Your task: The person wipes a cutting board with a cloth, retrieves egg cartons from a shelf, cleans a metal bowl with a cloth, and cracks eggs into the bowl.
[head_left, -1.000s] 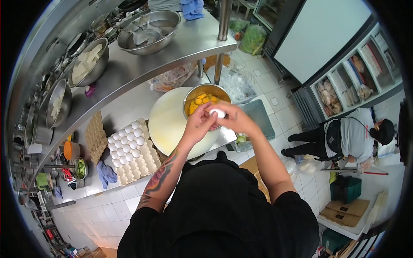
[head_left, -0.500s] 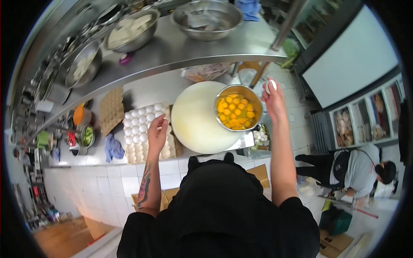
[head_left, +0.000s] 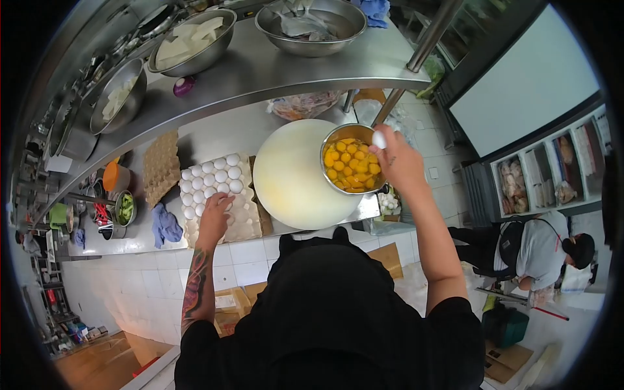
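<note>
My right hand [head_left: 402, 159] is closed around a white egg [head_left: 379, 139] at the right rim of a metal pot [head_left: 323, 170]. Many raw yolks [head_left: 351, 162] and some clear egg white lie in the pot, which stands on the right edge of a large round white cutting board [head_left: 286, 175]. My left hand [head_left: 215, 214] reaches over a cardboard egg tray [head_left: 246, 224]. Its fingers are apart and bent down at the front row of white eggs [head_left: 209, 181]; the fingertips are partly hidden. The tray's near cells hold no eggs.
A steel shelf [head_left: 260, 84] overhangs the counter's back, bearing bowls [head_left: 309, 45] and a purple onion [head_left: 184, 86]. Left of the tray are a blue cloth [head_left: 166, 226] and a second egg carton [head_left: 160, 169]. Another person [head_left: 533, 250] stands at the far right.
My right hand has moved left and down with the egg, from beside the pot to its rim. My left hand has shifted left and down onto the egg tray.
</note>
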The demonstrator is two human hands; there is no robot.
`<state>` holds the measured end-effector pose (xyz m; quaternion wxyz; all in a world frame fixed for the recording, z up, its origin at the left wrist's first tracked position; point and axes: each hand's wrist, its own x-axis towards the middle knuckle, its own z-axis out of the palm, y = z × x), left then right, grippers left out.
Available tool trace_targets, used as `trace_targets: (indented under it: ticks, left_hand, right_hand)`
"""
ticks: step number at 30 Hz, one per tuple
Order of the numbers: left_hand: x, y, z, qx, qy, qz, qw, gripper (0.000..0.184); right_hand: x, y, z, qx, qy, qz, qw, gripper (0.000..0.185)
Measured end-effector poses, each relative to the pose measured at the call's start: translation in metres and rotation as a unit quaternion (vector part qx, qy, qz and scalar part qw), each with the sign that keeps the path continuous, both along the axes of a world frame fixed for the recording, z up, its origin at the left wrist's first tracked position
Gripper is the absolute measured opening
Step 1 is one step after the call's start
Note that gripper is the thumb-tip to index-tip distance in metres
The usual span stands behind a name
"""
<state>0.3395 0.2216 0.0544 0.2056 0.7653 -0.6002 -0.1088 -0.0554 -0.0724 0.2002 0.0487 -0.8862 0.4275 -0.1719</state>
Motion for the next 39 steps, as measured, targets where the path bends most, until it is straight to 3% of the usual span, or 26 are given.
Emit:
trace_targets:
  ticks: [1,3,5,7,8,9,10,11,12,13,14,16,17,18,19,20,21,24,28,30,31,33,35,36,37,39]
  left_hand:
    - [0.005,-0.001,-0.007,0.006,-0.02,-0.001,1.0,0.06]
    - [0.009,-0.001,-0.014,0.011,-0.039,0.003,0.999,0.058]
    - [0.012,0.0,-0.016,-0.024,-0.021,0.021,0.999,0.054]
    - [0.01,0.004,-0.013,-0.073,0.074,0.073,0.992,0.052]
    - [0.009,0.011,-0.01,-0.122,0.165,0.121,0.971,0.049]
    - [0.011,0.02,-0.015,-0.17,0.199,0.143,0.954,0.042]
    - [0.01,0.029,-0.018,-0.169,0.19,0.167,0.953,0.042]
    - [0.009,0.037,-0.02,-0.248,0.436,0.237,0.832,0.04]
    - [0.01,0.048,-0.019,-0.319,0.642,0.28,0.638,0.04]
    - [0.013,0.063,-0.016,-0.356,0.707,0.285,0.541,0.04]
    - [0.023,0.079,-0.017,-0.365,0.697,0.297,0.541,0.04]
    - [0.054,0.109,-0.035,-0.416,0.745,0.302,0.426,0.033]
    - [0.079,0.127,-0.059,-0.398,0.695,0.33,0.5,0.028]
    - [0.088,0.127,-0.052,-0.402,0.692,0.333,0.499,0.028]
    - [0.093,0.121,-0.037,-0.3,0.432,0.354,0.773,0.03]
    - [0.098,0.116,-0.02,-0.15,0.107,0.322,0.929,0.033]
    - [0.099,0.107,-0.002,-0.1,-0.025,0.245,0.964,0.044]
    - [0.092,0.09,0.007,0.003,-0.059,0.185,0.981,0.045]
    - [0.105,0.088,0.004,0.064,-0.061,0.173,0.981,0.049]
    - [0.121,0.1,-0.015,-0.095,-0.027,0.08,0.992,0.042]
    - [0.126,0.106,-0.026,-0.095,-0.027,0.08,0.992,0.042]
    - [0.128,0.114,-0.042,-0.144,0.175,0.252,0.941,0.027]
    - [0.112,0.11,-0.022,-0.146,0.249,0.288,0.913,0.022]
    - [0.104,0.104,-0.015,-0.149,0.32,0.325,0.877,0.018]
    - [0.104,0.102,-0.018,-0.134,0.297,0.319,0.89,0.021]
    - [0.112,0.101,-0.036,-0.139,-0.013,0.212,0.967,0.024]
  right_hand:
    - [-0.005,0.002,0.007,-0.001,0.002,0.0,1.0,0.038]
    - [-0.024,0.004,0.018,0.048,-0.199,-0.076,0.976,0.038]
    - [-0.053,-0.005,-0.012,-0.008,-0.36,-0.111,0.926,0.038]
    - [-0.089,-0.014,-0.054,0.151,-0.468,-0.137,0.86,0.04]
    - [-0.113,-0.024,-0.092,0.149,-0.414,-0.148,0.886,0.041]
    - [-0.147,-0.029,-0.137,0.021,-0.241,-0.145,0.959,0.042]
    - [-0.17,-0.029,-0.166,-0.12,-0.095,-0.132,0.979,0.044]
    - [-0.174,-0.023,-0.169,-0.172,-0.069,-0.14,0.973,0.045]
    - [-0.149,-0.008,-0.137,-0.06,-0.172,-0.207,0.961,0.043]
    - [-0.115,0.012,-0.106,0.059,-0.263,-0.274,0.923,0.042]
    - [-0.084,0.022,-0.099,0.069,-0.264,-0.26,0.926,0.042]
    - [-0.018,0.041,-0.086,0.152,-0.39,-0.103,0.902,0.035]
    - [0.025,0.059,-0.077,0.148,-0.349,-0.02,0.925,0.028]
    - [0.066,0.078,-0.078,0.183,-0.312,0.057,0.931,0.025]
    - [0.107,0.091,-0.098,0.19,-0.322,0.197,0.906,0.026]
    - [0.149,0.12,-0.082,0.377,-0.256,0.183,0.871,0.027]
    - [0.188,0.146,-0.08,0.318,-0.296,0.29,0.853,0.031]
    - [0.281,0.189,-0.115,0.137,-0.179,0.402,0.887,0.035]
    - [0.35,0.209,-0.184,0.083,0.009,0.399,0.913,0.043]
    - [0.359,0.207,-0.2,0.149,-0.038,0.364,0.918,0.046]
    - [0.355,0.203,-0.192,0.148,-0.039,0.364,0.919,0.046]
    - [0.335,0.178,-0.169,0.331,-0.171,0.346,0.861,0.046]
    - [0.297,0.147,-0.138,0.539,-0.227,0.307,0.751,0.044]
    - [0.27,0.128,-0.131,0.55,-0.256,0.311,0.732,0.045]
    - [0.237,0.109,-0.122,0.556,-0.288,0.312,0.714,0.046]
    - [0.162,0.08,-0.072,0.684,-0.317,0.207,0.624,0.038]
